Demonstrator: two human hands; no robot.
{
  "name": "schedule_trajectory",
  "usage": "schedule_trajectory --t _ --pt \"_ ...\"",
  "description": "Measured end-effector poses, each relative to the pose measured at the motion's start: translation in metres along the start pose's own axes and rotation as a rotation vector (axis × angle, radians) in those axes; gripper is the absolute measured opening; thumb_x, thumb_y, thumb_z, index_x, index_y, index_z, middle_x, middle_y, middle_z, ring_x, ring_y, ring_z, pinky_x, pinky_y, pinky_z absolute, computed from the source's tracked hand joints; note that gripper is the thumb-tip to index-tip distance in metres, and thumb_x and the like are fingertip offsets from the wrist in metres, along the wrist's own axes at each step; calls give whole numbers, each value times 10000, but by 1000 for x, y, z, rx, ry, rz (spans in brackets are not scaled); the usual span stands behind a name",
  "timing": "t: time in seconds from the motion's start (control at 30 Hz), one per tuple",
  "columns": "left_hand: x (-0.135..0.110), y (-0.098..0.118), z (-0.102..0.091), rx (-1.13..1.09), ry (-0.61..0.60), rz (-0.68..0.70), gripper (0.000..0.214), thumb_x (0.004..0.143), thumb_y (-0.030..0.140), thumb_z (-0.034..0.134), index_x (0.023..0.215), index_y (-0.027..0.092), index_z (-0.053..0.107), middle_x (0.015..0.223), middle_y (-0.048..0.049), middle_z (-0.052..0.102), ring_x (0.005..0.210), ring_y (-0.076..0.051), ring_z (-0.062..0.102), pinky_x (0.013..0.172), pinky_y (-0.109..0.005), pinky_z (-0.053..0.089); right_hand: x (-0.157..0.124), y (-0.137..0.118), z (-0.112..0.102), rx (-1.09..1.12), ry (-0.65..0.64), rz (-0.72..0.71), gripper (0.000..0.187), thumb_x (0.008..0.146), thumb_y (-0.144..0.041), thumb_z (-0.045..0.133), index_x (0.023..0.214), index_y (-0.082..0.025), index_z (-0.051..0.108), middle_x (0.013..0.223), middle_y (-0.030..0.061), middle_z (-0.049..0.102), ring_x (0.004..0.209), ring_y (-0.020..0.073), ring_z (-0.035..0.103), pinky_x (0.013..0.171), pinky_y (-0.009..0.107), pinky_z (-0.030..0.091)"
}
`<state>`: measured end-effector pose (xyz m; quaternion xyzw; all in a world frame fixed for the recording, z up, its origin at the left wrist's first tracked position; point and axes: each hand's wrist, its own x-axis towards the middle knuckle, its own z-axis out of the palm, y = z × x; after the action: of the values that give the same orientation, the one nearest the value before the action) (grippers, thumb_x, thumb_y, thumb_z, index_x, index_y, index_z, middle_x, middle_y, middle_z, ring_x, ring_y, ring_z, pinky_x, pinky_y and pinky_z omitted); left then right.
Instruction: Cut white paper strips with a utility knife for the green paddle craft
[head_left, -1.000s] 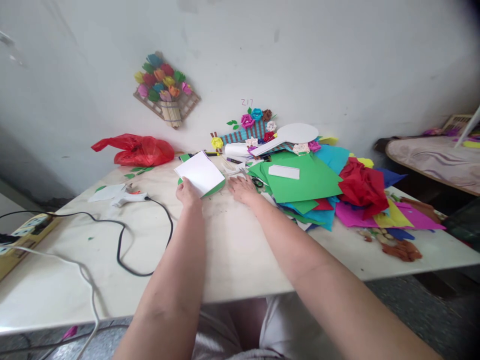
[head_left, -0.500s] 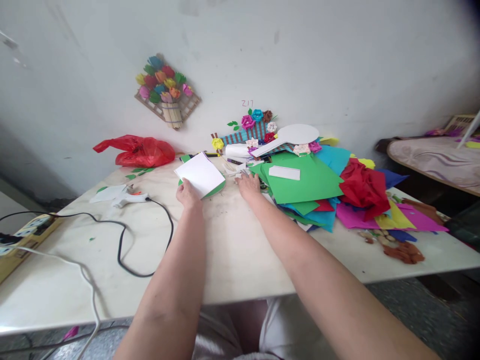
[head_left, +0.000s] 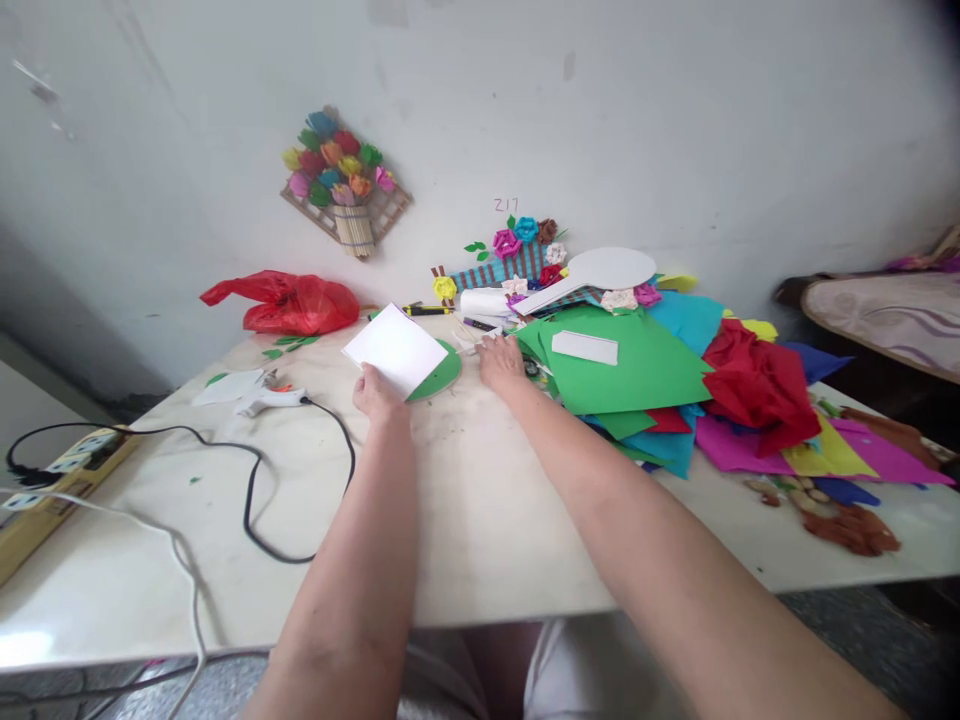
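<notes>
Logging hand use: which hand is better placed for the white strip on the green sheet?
Probably right: the right hand lies beside the green sheet, near the white strip; the left hand holds a white card.

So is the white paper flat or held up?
Held up: the left hand pinches the white paper by its near corner, above the green disc.

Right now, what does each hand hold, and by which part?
Left hand pinches the white square paper sheet at its near edge; right hand lies flat, holding nothing visible.
</notes>
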<state>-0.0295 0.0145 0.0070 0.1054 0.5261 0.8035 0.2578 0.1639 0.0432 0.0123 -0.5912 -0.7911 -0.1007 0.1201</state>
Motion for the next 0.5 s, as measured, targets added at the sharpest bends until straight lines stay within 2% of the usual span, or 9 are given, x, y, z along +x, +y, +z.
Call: schedule_trajectory --t 0.07,0.17,0.2,0.27,0.37,0.5 --pt "4 0 0 28 1 7 231 868 388 559 741 220 463 769 -1 507 765 -149 539 673 -258 473 4 -3 2 -17 -12 1 435 955 -247 354 1251 -135 653 1363 150 598 1264 315 486 1148 541 187" --pt "10 -1 0 51 1 30 269 865 440 556 735 223 464 785 -5 510 776 -154 535 674 -263 474 11 -11 0 -55 -25 98 471 959 -318 369 1255 -89 655 1448 185 523 1356 365 401 1173 583 120" --pt "11 -1 0 43 9 38 270 867 441 554 735 222 466 782 -4 508 774 -154 535 673 -263 475 13 -14 -1 -39 4 98 474 952 -297 369 1266 -79 649 1460 190 510 1359 359 400 1177 564 130" --pt "13 -1 -1 5 23 49 249 872 415 553 742 217 473 770 -2 509 768 -151 544 672 -258 482 17 -24 -6 47 38 65 463 936 -230 353 1220 -67 681 1320 206 620 1275 324 483 1152 503 208" --pt "16 1 -3 -58 15 48 199 880 376 552 792 203 509 790 -10 545 774 -150 578 682 -254 502 23 -38 -9 175 -21 90 435 918 -230 374 1114 -99 739 1153 206 699 1237 321 519 1082 466 301" --pt "25 3 -7 -67 2 23 232 864 419 594 899 190 576 875 -54 632 880 -196 642 733 -285 540 28 -49 -4 218 -113 228 436 913 -281 397 1134 -108 731 1235 212 662 1216 330 564 1027 460 383"
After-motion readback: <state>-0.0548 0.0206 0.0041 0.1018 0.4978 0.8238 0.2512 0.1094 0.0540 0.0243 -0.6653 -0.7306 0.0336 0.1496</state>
